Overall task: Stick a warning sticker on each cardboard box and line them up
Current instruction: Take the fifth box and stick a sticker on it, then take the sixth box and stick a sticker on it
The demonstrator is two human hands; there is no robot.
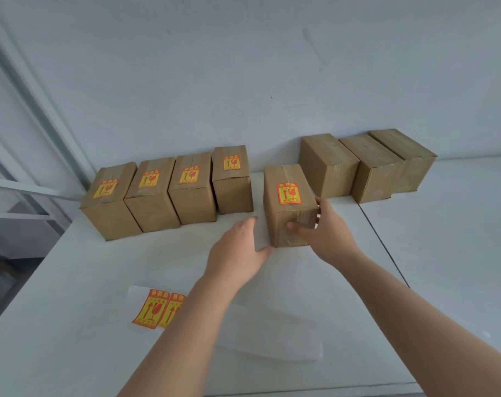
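Stickered boxes (150,196), four of them, stand side by side in a row at the far left of the table (71,325), near the wall (243,67). Each has a yellow-and-red label on its top face. The rightmost of the four sits a little farther back than the other three.

Near the front left lies a sticker sheet (154,309) with two labels showing, the right one partly hidden by the left forearm. Just right of that arm, a bare strip of backing (269,330) lies flat on the table.

The left hand (237,250) reaches forward, its straight fingers laid flat against the left side of the fifth box (286,207) and its thumb at the near bottom corner. This box stands right of the row, apart from it by a clear gap and nearer than it. It has its own sticker (288,193) on top. Whether it is lifted or rests on the table, I cannot tell.

The right hand (326,230) grips the same box, thumb on the near face and fingers wrapped round the right side.

Farther right, three plain boxes (375,170) stand touching one another against the wall. A dark seam (383,247) runs from them toward the near right.
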